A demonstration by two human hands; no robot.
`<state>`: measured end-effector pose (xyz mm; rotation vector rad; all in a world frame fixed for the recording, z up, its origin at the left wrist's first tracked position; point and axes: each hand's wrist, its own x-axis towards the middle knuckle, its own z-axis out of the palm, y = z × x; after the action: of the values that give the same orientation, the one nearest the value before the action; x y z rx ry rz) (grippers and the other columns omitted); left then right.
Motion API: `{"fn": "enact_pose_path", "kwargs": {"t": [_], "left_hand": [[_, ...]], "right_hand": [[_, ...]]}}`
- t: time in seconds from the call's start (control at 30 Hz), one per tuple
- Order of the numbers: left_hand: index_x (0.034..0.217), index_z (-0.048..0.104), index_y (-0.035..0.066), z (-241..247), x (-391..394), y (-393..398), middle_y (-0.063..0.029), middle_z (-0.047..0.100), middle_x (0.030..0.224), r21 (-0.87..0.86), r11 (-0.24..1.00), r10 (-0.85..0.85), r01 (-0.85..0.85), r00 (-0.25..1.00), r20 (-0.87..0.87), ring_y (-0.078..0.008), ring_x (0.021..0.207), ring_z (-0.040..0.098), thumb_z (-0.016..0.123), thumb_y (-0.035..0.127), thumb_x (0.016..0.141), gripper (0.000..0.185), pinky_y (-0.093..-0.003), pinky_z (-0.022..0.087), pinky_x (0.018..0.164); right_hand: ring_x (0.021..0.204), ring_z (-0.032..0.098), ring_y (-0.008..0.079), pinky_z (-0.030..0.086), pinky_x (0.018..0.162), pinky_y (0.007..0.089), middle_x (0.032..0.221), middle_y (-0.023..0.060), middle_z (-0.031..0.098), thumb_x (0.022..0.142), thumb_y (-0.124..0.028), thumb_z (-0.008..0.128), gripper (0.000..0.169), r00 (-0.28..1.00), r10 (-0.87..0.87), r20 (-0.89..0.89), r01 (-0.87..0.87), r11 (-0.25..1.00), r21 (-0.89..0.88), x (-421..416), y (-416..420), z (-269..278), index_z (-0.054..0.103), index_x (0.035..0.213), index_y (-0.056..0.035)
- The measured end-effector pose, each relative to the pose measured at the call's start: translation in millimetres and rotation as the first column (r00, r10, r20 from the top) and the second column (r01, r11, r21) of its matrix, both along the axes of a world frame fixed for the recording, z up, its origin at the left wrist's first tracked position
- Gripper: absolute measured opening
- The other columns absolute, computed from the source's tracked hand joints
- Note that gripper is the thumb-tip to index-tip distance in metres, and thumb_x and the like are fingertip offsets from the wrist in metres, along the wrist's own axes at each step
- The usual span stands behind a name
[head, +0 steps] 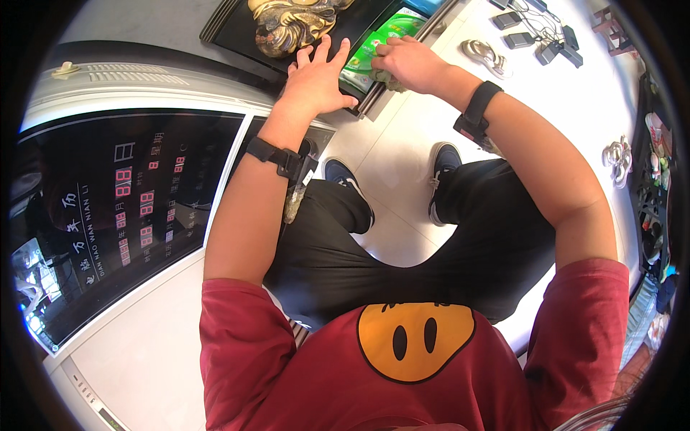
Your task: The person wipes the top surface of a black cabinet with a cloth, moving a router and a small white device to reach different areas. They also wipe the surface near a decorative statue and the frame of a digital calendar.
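My left hand (318,75) is spread, palm down, with its fingertips between a carved brown and gold ornament (294,24) and an open drawer (372,99); nothing shows in its grasp. Green plastic packs (364,59), bearing writing, lie in the drawer. Over the drawer's front edge, my right hand (407,62) has bent fingers on a crumpled grey-green cloth (389,81), beside the packs. Black straps with small devices are around both wrists.
A black display panel (135,215) in a white frame stands at the left. On the floor at the upper right lie black power adapters (520,40) and sandals (485,56). A shoe rack (649,204) stands at the far right.
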<state>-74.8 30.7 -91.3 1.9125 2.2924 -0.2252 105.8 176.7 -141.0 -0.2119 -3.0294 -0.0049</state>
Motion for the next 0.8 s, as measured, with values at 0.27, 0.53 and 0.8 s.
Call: {"fn": "enact_pose_path", "kwargs": {"t": [0.27, 0.53, 0.8], "left_hand": [[0.166, 0.024, 0.028, 0.1, 0.2, 0.7, -0.0187, 0.023, 0.170, -0.015, 1.000, 0.004, -0.004, 1.000, -0.010, -0.0448, 0.150, 0.028, 0.091, 0.051, 0.064, 0.124, -0.0581, 0.036, 0.117], [0.167, 0.022, 0.028, 1.4, 2.3, 2.1, -0.0188, 0.022, 0.171, -0.036, 0.999, 0.011, -0.012, 1.000, -0.021, -0.0458, 0.150, 0.028, 0.092, 0.052, 0.064, 0.126, -0.0576, 0.035, 0.118], [0.167, 0.022, 0.027, 2.3, 1.4, 1.7, -0.0200, 0.021, 0.170, -0.037, 0.999, 0.005, -0.006, 1.000, -0.014, -0.0463, 0.150, 0.028, 0.091, 0.053, 0.063, 0.127, -0.0585, 0.035, 0.117]], "right_hand": [[0.116, 0.063, 0.0257, 0.049, 0.097, 0.0419, 0.111, 0.0057, 0.066, 0.081, -0.011, 0.075, 0.040, 0.997, 0.063, 0.033, -0.062, 0.997, -0.035, 7.0, 4.9, -0.6, 0.072, 0.120, -0.0143], [0.098, 0.071, 0.0379, 0.058, 0.084, 0.0482, 0.100, 0.0134, 0.070, 0.077, -0.005, 0.073, 0.034, 0.974, 0.227, -0.012, -0.225, 0.954, -0.197, 6.2, -0.1, -10.4, 0.069, 0.111, -0.0063], [0.106, 0.069, 0.0342, 0.057, 0.089, 0.0461, 0.109, 0.0114, 0.070, 0.080, -0.005, 0.070, 0.035, 0.970, 0.239, 0.043, -0.215, 0.928, -0.306, 6.2, 0.2, -0.6, 0.068, 0.115, -0.0087]]}}
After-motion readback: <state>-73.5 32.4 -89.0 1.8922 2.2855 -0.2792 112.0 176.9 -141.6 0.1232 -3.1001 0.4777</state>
